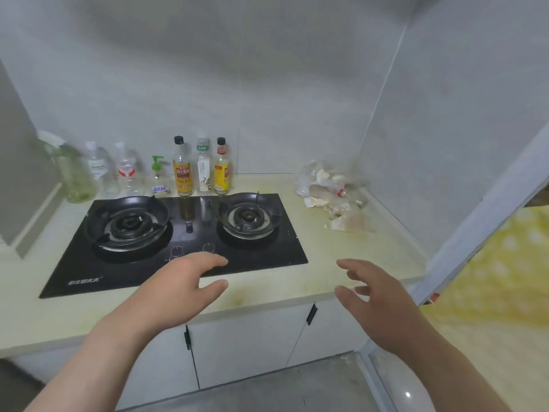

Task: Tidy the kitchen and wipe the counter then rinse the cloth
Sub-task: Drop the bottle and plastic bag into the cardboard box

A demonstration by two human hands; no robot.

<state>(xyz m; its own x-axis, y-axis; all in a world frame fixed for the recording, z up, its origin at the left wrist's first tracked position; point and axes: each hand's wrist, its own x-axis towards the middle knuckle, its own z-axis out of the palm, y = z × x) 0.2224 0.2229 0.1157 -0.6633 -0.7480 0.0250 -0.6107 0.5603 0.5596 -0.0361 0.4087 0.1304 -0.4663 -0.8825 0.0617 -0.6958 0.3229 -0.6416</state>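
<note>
Left hand (175, 289) and right hand (377, 301) hover empty, fingers spread, over the front edge of the counter (341, 251); the stove (267, 251) bears unreadable white lettering.

Pale grey tiled walls (267, 84) meeting in a corner, white cabinet doors (246, 346) with black handles (311, 314), grey floor (267, 391), yellow dotted fabric (505, 278) at right, dim even light.

Home kitchen: gas hob (175, 242) in counter (326, 251), sauce bottles (203, 166), seemingly, by tiled wall (267, 84).

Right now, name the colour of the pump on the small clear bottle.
Green plastic pump, clearest in the head view.
</note>
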